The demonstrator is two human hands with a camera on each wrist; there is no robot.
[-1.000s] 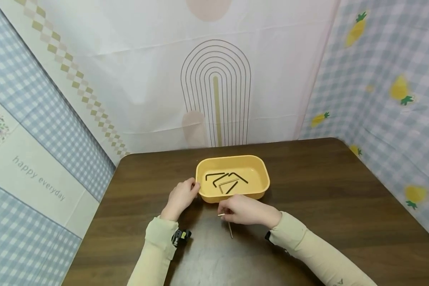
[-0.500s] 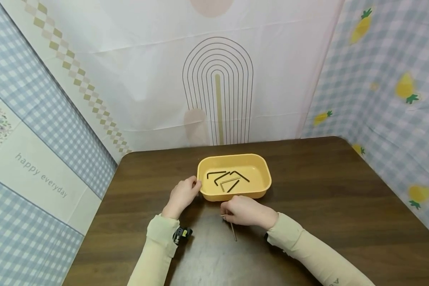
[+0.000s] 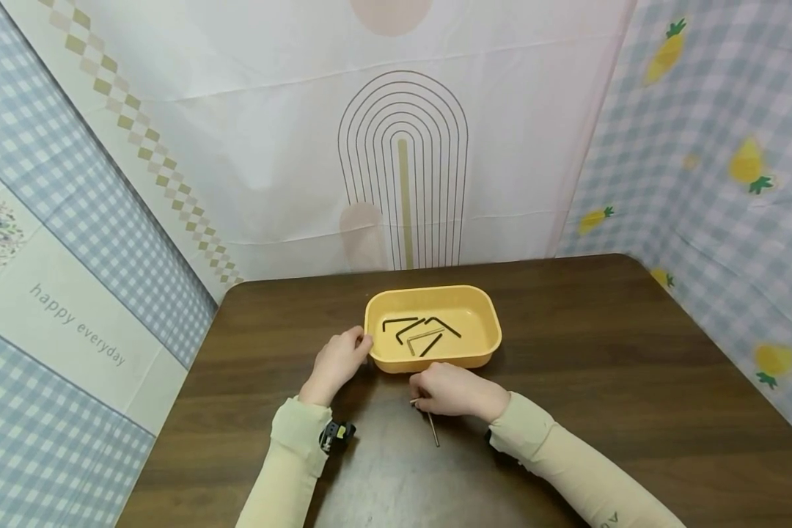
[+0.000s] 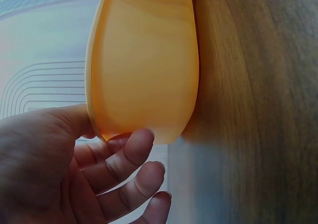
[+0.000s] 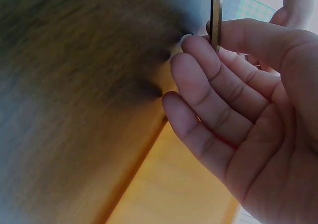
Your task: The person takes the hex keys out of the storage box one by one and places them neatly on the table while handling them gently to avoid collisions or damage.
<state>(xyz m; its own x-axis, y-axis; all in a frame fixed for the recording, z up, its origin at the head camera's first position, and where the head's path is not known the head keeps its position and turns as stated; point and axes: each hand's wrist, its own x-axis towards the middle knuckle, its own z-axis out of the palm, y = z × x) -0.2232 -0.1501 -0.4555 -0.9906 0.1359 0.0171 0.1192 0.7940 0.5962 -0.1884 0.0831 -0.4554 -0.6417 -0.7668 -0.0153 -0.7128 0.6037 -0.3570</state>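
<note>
A yellow plastic basin [image 3: 485,358] stands on the table, and my left hand [image 3: 336,361] pinches its left end by the rim, thumb inside and fingers outside. The left wrist view shows that grip on the basin wall [image 4: 146,60] closely. Just in front of the basin, my right hand [image 3: 458,389] pinches a brass-coloured hex key [image 3: 434,431] between thumb and fingers, its long arm pointing toward me. Part of this key [image 5: 215,20] shows in the right wrist view, with the other fingers loosely curled near the tabletop. Inside the basin lie several hex keys, including a black one [image 3: 446,327] and a brass-coloured one [image 3: 426,335].
The dark wooden table [image 3: 600,352] reaches back to a white printed cloth [image 3: 270,161]. Checked cloth hangs at both sides. A small black device [image 3: 336,435] is worn at my left wrist.
The view has shifted slightly. In my right hand the hex key's long end has swung a little to the right. My left hand keeps its hold on the basin, which stays in place.
</note>
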